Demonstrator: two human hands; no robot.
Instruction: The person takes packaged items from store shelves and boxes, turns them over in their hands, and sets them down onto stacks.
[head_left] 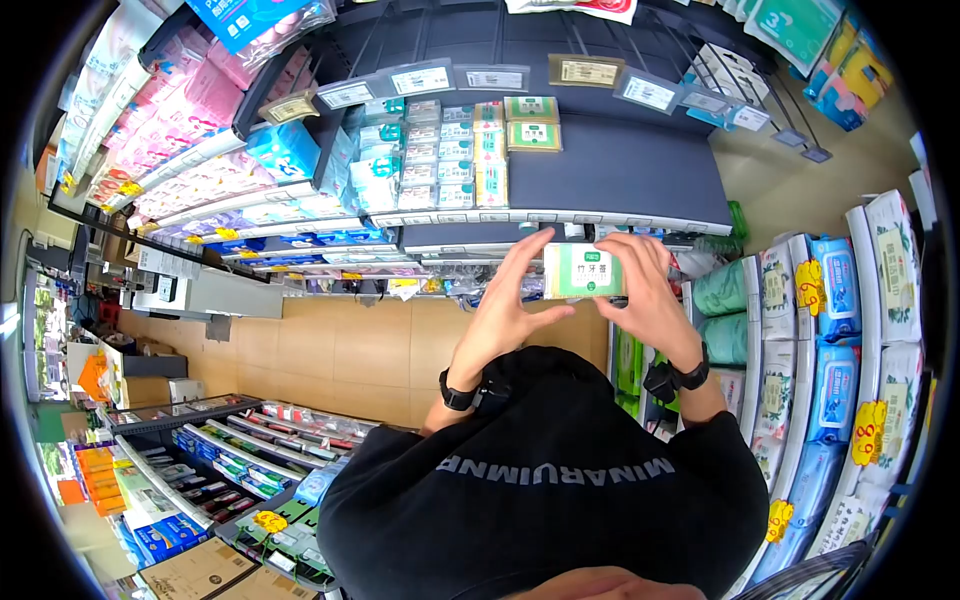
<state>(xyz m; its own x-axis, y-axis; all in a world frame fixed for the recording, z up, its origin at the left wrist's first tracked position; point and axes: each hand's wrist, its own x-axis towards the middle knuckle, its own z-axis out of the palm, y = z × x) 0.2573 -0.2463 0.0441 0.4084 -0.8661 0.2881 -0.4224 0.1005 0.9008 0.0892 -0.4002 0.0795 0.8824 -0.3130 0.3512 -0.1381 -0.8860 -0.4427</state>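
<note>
A small box (584, 271) with green and pale yellow panels and printed characters is held upright in front of my chest, its printed face in view. My left hand (504, 312) curves around its left end, the index finger by the top corner and the thumb along the lower edge. At the right end, my right hand (655, 300) grips it, with fingers at the top corner and the thumb below. Two similar boxes (534, 136) lie on the dark shelf (630, 175) beyond my hands, beside rows of small packs (438, 155).
Pink packages (185, 95) fill the shelves at the left. Price tags (420, 79) line a rail above the dark shelf. At the right stand blue and white packs (836, 385). Another display (215, 470) is at the lower left, beside the tan floor (330, 350).
</note>
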